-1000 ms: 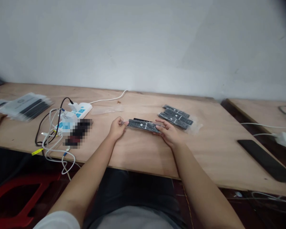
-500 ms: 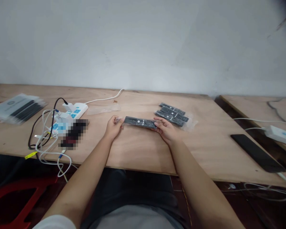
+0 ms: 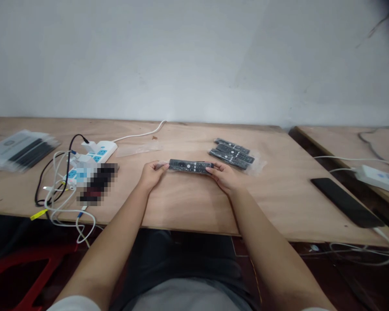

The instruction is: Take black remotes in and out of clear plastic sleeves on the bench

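A black remote control [image 3: 188,166] in a clear plastic sleeve is stretched level between my two hands, its buttons facing up. My left hand [image 3: 153,173] pinches the sleeve's loose end beside the remote's left tip. At the other end, my right hand [image 3: 223,175] is closed around the remote's right tip, thumb on top. Several more sleeved remotes [image 3: 232,154] lie in an overlapping pile just behind my right hand. An empty clear plastic sleeve [image 3: 139,148] lies flat on the table behind my left hand.
On the wooden table [image 3: 188,207], a white power strip [image 3: 107,149] with tangled cables stands left, beside a blurred-out dark object [image 3: 99,183]. A stack of flat plastic bags [image 3: 22,149] lies farther left. A black phone [image 3: 345,202] on a cable rests at the right edge.
The remote has tipped slightly and its button face shows more plainly. Both hands keep their hold at its two ends. The view has shifted slightly.
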Demonstrator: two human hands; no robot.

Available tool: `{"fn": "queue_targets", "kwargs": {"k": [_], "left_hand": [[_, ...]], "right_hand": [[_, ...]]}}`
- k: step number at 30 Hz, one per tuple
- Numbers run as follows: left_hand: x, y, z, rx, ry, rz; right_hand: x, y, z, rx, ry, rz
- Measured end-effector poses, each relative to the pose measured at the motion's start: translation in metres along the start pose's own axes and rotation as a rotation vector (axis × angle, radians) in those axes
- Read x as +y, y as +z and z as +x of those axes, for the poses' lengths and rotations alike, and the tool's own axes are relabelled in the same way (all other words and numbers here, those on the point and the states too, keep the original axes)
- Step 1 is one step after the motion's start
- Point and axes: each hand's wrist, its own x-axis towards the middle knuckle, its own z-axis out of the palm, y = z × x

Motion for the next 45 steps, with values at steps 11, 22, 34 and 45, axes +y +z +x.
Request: {"fn": "queue_targets", "kwargs": {"k": [11,22,34,45], "left_hand": [[0.000,0.000,0.000,0.058,0.008,-0.009],[-0.006,0.003,0.006,0.144,-0.065,-0.070],[0.011,-0.053,0.043,0.606,-0.186,-0.236],[0.019,-0.096,0.061,0.714,-0.062,-0.171]], "right_hand": [[0.000,-0.008,0.006,0.116,0.012,0.032],[0.002,-0.008,0.010,0.266,-0.168,-0.169],[0.007,-0.020,0.020,0.364,-0.265,-0.098],[0.007,-0.018,0.018,0.305,-0.204,-0.118]]}}
